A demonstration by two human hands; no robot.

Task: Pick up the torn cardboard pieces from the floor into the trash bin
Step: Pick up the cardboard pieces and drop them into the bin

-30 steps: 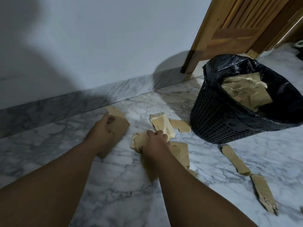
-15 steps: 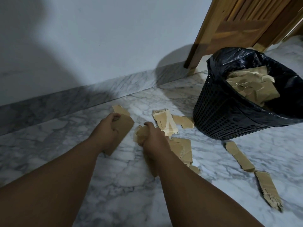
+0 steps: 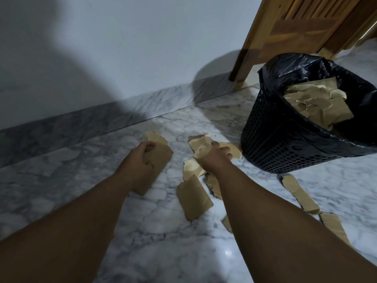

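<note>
Trash bin [image 3: 281, 148]: partly filled. Left hand [image 3: 140, 160] grips a flat cardboard piece [image 3: 161, 158]; right hand [image 3: 214, 158] clutches crumpled scraps [image 3: 201, 148]. Several floor pieces [image 3: 193, 199] outstanding.

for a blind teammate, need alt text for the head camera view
A person's left hand grips a flat cardboard piece and the right hand grips crumpled scraps on a marble floor. A black lined trash bin, already holding other pieces, stands to the right, with loose strips lying near it.

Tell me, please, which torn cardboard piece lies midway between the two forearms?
The brown rectangular cardboard piece, flat on the marble floor; the others lie ahead or by the right forearm.
</note>
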